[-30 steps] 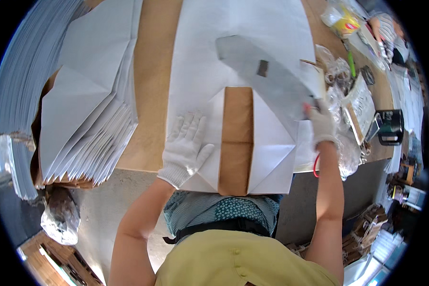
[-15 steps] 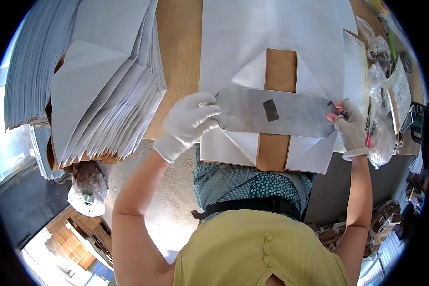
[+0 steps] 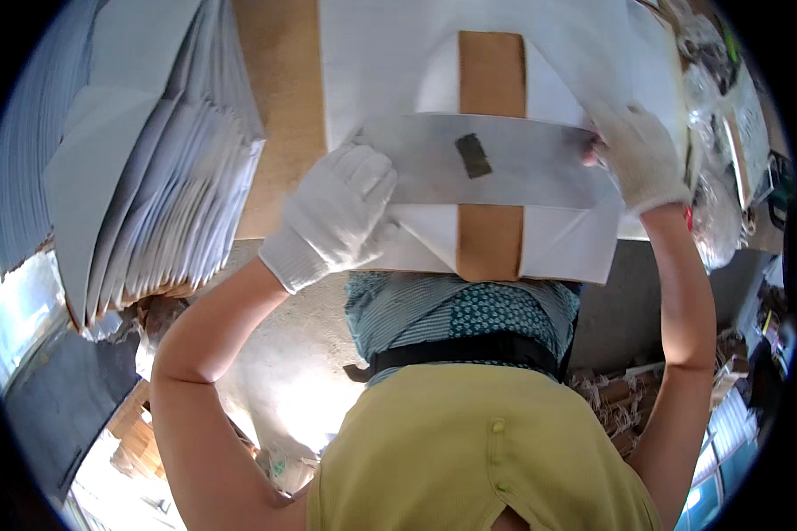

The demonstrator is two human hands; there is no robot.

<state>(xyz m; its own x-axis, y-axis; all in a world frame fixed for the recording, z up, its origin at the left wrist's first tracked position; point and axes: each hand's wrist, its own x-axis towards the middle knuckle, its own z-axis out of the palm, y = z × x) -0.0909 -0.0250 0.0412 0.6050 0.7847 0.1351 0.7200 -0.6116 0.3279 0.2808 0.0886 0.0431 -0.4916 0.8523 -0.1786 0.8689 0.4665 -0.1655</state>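
Observation:
A long flat grey plate with rounded ends [image 3: 540, 164] and a dark patch near its middle lies across the folded end of a white paper bag [image 3: 584, 252]. Brown inner paper [image 3: 489, 243] shows above and below the plate. My left hand [image 3: 341, 208], in a white knitted glove, is closed at the plate's left end, its back turned up and its thumb mostly hidden. At the other end, my right hand [image 3: 633, 159] grips the plate; its glove leaves reddish fingertips bare, partly hidden under the hand.
A thick stack of white folded paper bags [image 3: 164, 177] stands on the left of the wooden table [image 3: 279, 115]. Clear plastic bags [image 3: 715, 221] and loose items crowd the right edge. Bundled brown material [image 3: 615, 403] lies low on the right.
My left hand has turned over and curled around the plate's left end. My right hand has tilted forward over its end. The whole view has shifted, so the table appears higher.

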